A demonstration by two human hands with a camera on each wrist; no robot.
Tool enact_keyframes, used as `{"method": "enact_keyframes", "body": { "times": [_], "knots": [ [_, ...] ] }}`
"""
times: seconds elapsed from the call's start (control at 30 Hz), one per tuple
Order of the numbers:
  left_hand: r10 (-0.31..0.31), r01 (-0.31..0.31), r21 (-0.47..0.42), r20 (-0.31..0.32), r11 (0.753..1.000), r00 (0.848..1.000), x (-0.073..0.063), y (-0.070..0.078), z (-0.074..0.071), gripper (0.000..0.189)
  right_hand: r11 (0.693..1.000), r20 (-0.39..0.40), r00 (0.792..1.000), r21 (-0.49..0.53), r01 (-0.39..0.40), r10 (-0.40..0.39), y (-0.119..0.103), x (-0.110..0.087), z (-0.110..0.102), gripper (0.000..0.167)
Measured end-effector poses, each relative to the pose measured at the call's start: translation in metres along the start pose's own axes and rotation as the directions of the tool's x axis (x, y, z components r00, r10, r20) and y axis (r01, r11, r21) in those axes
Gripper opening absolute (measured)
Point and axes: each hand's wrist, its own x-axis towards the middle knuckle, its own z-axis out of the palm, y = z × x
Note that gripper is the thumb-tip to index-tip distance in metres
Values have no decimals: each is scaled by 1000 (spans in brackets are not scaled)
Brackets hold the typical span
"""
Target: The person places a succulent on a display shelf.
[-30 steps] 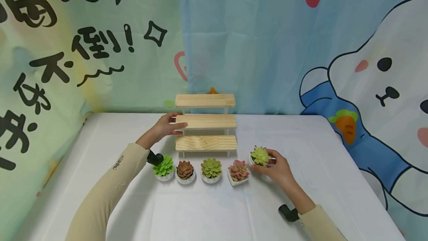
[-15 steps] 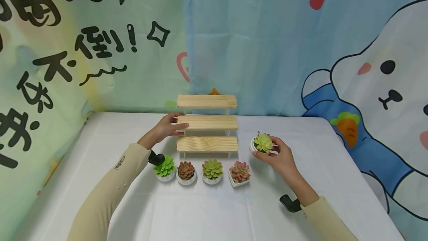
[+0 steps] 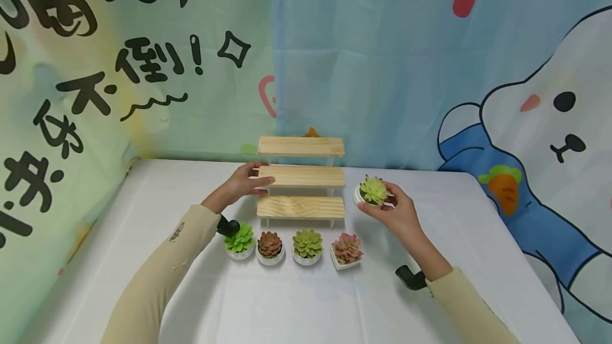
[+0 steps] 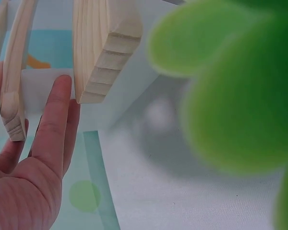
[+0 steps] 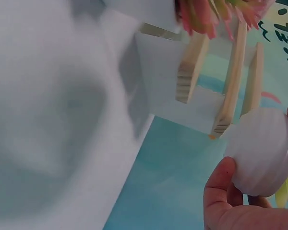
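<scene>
Holding succulent [image 3: 374, 190], R fingers [image 5: 220, 179], prob. midair

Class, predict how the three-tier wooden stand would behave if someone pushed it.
The stand would likely stay stiff: its boards look thick and straight. It may slide, not roll, on thin legs. A high push might tip it: the boards rise in tiers.

Bold black Chinese lettering [image 3: 150, 65] climbs aslant across the pale green and yellow fabric backdrop [image 3: 224, 115] at the far left; "不倒!" can be read, with a black wavy line [image 3: 154, 103] beneath and a black four-pointed star outline to its right. The row above, ending in a comma, is cut off. A small dark mark [image 3: 177, 231] on the left beige fabric sleeve [image 3: 160, 269] is illegible.
</scene>
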Motion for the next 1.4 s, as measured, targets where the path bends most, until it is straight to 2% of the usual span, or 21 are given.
{"method": "enact_keyframes", "body": {
  "times": [0.23, 0.37, 0.6, 0.8, 1.17, 1.4],
  "knots": [
    [-10, 10, -2, 36, 1000, 999, 2, 2, -5, 62, 998, -39, 999, 58, 12, -10, -12, 10, 8, 75],
    [-16, 16, -3, 37, 1000, 999, 4, 1, -6, 62, 996, -46, 998, 76, 41, -38, -22, 18, 14, 74],
    [-18, 18, -10, 32, 1000, 999, 4, -2, -8, 59, 985, 0, 995, 144, 95, -96, -41, 30, 28, 73],
    [-23, 23, -10, 22, 1000, 999, 1, -3, -11, 59, 980, 31, 993, 167, 110, -116, -60, 40, 45, 71],
    [-17, 17, -11, 36, 1000, 999, 8, 0, -6, 59, 977, 71, 986, 163, 141, -154, -87, 59, 65, 73],
    [-27, 27, -36, 1, 999, 1000, 8, 1, -8, 59, 982, 114, 983, 135, 131, -147, -105, 74, 79, 79]
  ]
}}
